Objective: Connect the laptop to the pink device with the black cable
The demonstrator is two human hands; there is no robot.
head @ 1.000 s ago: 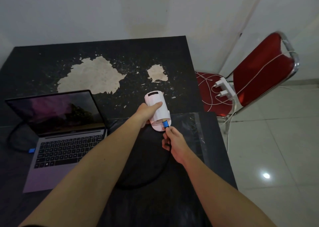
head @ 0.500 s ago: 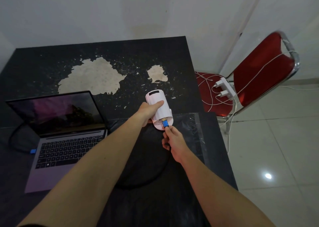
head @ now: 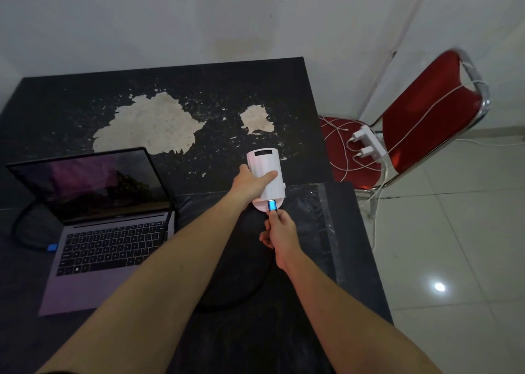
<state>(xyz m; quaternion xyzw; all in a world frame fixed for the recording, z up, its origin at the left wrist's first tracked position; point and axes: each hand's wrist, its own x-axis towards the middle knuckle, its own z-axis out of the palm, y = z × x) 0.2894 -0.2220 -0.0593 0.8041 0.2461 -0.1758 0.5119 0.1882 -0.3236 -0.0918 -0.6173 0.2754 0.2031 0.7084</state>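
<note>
- Ok, my right hand (head: 279,231) pinches the blue plug (head: 272,205) of the black cable (head: 250,297) btwn thumb + fingers, tip right at the pink device (head: 265,174) base; can't tell if fully seated.
- My left hand (head: 250,184) is wrapped round the device body from the left, thumb across the front, holding it steady, base tilted toward me.
- Device sits mid-table (head: 199,84), just right of the open laptop (head: 99,217).
- Cable loops back under my arms twd the laptop; a 2nd blue plug (head: 52,247) shows at laptop's left edge, looks plugged in.
- To do it well: keep plug square w/ the port, push straight along the device axis, brace w/ left hand so it doesn't slide, no wiggling sideways.
- Judgement: last step, nearly done.
</note>
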